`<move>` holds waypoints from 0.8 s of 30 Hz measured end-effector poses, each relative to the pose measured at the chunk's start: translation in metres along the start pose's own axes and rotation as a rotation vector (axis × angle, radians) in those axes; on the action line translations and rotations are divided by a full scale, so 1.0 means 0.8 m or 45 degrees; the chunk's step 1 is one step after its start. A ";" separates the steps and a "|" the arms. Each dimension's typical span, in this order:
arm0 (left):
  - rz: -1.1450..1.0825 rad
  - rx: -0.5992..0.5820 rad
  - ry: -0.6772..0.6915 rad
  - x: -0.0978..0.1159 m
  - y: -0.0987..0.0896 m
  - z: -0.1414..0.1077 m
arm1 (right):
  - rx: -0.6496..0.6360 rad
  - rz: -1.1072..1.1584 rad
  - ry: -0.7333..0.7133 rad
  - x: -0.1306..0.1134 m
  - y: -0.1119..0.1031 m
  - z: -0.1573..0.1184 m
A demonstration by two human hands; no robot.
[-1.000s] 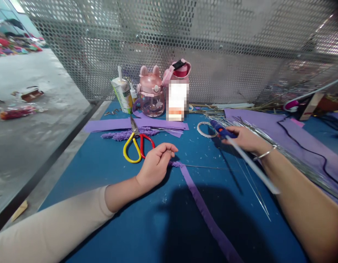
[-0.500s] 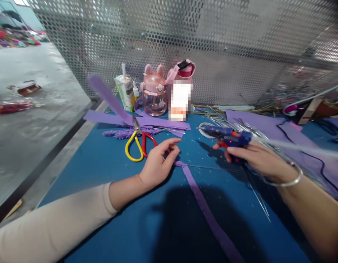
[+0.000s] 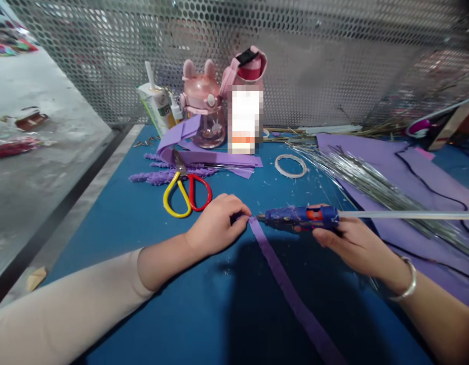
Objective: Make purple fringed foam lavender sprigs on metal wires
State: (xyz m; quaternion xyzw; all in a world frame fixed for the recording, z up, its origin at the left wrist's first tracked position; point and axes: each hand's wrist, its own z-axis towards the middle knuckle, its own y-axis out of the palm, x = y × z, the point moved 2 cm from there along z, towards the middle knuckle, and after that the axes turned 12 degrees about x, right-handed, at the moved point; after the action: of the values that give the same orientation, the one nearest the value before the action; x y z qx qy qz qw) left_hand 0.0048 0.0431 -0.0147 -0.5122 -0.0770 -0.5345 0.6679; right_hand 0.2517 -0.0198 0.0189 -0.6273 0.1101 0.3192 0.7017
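Note:
My left hand (image 3: pixel 221 223) is closed in a pinch on the end of a purple strip (image 3: pixel 283 276), which trails across the blue table toward me. In my right hand (image 3: pixel 356 243) is a blue glue gun (image 3: pixel 299 217), gripped by its handle, with a long clear glue stick (image 3: pixel 401 215) coming out of its back. The gun's nozzle is at the strip's pinched end, by my left fingertips; I cannot tell if it touches. Scissors (image 3: pixel 185 190) with one yellow and one red handle lie beyond my left hand, beside purple flower spikes (image 3: pixel 154 176).
Folded purple strips (image 3: pixel 227 158) lie behind the scissors. A pink bottle with ears (image 3: pixel 204 109), a drink carton (image 3: pixel 158 106) and a blurred-out screen (image 3: pixel 245 119) stand along the mesh panel. A white ring (image 3: pixel 290 166), wires (image 3: pixel 379 192) and purple sheets (image 3: pixel 439 175) are at right.
My right hand has brought the glue gun left and down to the strip's end. My left fingers have closed in on it. The standing purple strip behind has folded over.

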 end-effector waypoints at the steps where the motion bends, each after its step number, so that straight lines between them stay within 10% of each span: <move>1: 0.001 -0.011 -0.009 -0.001 0.000 0.000 | -0.013 -0.009 0.003 -0.001 0.000 0.000; 24: 0.065 -0.067 0.019 0.002 0.001 0.000 | -0.008 -0.205 -0.101 -0.005 0.004 -0.006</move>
State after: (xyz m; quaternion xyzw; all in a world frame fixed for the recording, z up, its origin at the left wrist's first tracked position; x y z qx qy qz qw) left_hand 0.0060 0.0421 -0.0145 -0.5272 -0.0448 -0.5228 0.6683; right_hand 0.2479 -0.0258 0.0176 -0.6233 0.0302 0.2867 0.7269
